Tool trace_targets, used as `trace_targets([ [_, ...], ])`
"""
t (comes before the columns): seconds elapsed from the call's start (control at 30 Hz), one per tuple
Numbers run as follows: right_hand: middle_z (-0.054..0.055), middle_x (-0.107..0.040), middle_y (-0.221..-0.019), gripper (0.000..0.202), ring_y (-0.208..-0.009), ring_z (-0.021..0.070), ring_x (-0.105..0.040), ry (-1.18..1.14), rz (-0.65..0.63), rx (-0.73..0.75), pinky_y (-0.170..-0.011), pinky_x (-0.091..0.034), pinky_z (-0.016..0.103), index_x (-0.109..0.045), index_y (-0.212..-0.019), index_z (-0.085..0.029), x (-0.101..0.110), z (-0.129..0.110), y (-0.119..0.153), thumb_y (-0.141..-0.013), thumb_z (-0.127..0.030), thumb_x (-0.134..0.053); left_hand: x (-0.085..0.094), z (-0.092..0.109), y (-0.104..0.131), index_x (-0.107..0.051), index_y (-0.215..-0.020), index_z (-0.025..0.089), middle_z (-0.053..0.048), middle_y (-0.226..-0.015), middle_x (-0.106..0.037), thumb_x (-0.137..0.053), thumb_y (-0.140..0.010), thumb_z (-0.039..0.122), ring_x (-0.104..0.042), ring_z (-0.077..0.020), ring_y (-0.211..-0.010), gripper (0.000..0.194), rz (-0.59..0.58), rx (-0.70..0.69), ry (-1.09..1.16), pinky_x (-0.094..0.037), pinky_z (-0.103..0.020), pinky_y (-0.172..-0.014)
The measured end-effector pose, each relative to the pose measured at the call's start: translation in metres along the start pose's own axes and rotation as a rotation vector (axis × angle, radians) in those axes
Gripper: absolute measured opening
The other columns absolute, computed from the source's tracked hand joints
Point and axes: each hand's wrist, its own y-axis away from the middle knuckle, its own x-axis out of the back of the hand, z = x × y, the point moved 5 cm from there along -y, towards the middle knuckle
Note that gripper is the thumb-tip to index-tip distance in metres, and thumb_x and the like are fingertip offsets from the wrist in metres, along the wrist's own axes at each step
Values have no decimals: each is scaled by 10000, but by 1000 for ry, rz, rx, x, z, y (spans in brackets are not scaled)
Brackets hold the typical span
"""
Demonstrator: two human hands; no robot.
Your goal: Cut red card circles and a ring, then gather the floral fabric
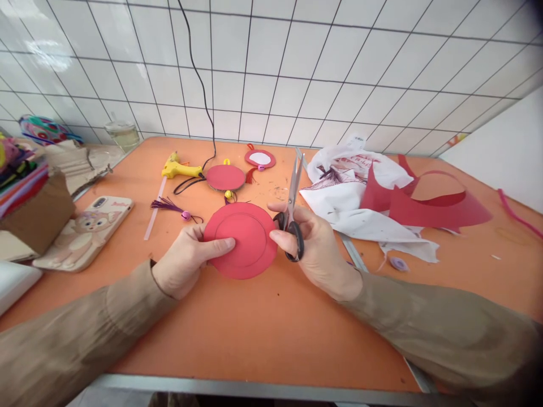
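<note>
The red disc (248,243), a circle drawn inside its rim, is held above the near middle of the table (254,333). The left hand (182,263) pinches it, thumb on top; the right hand (322,257) grips the scissors (292,195), blades pointing up, its thumb at the disc's edge. The tabletop is orange, edged in metal, and meets a white tiled wall (271,56) with a black cord (197,68) hanging down it. Just beyond the disc lie a yellow bell (229,195), a red oval (225,177), a purple tassel (167,204) and a yellow glue gun (180,168). A crumpled bag (339,212) and red scraps (428,212) crowd the right side; a phone (87,229) and a box (48,212) take up the left.
</note>
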Motion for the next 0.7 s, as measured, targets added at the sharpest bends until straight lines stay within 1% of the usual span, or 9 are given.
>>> trace_targets([
  [0.07, -57, -483, -650, 335, -527, 69, -426, -6, 19, 3, -483, -394, 216, -609, -982, -223, 1, 1, 0, -654, -197, -670, -1, -1, 1, -753, -868, 174, -51, -813, -752, -780, -648, 215, -665, -153, -769, 225, -13, 5, -3, -527, -230, -713],
  [0.17, -50, -512, -658, 339, -563, 83, -473, -7, -10, -6, -523, -431, 232, -612, -996, -221, 0, 4, 1, -664, -196, -681, 0, -2, 2, -753, -833, 167, -51, -804, -753, -781, -646, 220, -667, -154, -751, 197, 3, -1, 1, -530, -231, -701],
  [0.23, -23, -580, -719, 358, -645, 111, -542, -28, -50, -31, -599, -477, 261, -610, -1015, -216, -2, 7, 3, -668, -206, -697, 1, -1, 2, -753, -836, 168, -48, -802, -753, -781, -646, 219, -668, -153, -744, 199, 18, -13, 8, -530, -234, -703],
  [0.3, 11, -643, -826, 382, -767, 149, -598, -61, -94, -50, -696, -506, 295, -605, -1034, -214, -5, 10, 4, -668, -220, -714, 0, -1, 2, -751, -860, 173, -46, -808, -753, -777, -650, 220, -671, -157, -749, 216, 13, -24, 12, -531, -244, -716],
  [0.4, 36, -674, -930, 385, -883, 185, -621, -72, -145, -42, -775, -514, 318, -607, -1031, -211, -9, 9, 6, -667, -237, -731, -1, -1, 2, -749, -845, 163, -53, -814, -753, -772, -655, 222, -672, -165, -764, 200, -3, -33, 2, -530, -248, -723],
  [0.57, 41, -685, -939, 328, -855, 189, -632, -47, -172, -19, -775, -520, 327, -622, -985, -209, -11, 6, 6, -680, -268, -728, -1, 0, 2, -750, -832, 156, -59, -805, -752, -774, -652, 230, -674, -169, -755, 196, 3, -27, 8, -532, -252, -722],
  [0.7, 35, -686, -923, 298, -865, 194, -624, -25, -175, 2, -770, -515, 336, -628, -974, -220, -9, 5, 4, -690, -259, -711, 2, 0, 0, -755, -817, 157, -59, -757, -747, -776, -649, 254, -660, -144, -666, 195, 35, -19, 13, -527, -226, -647],
])
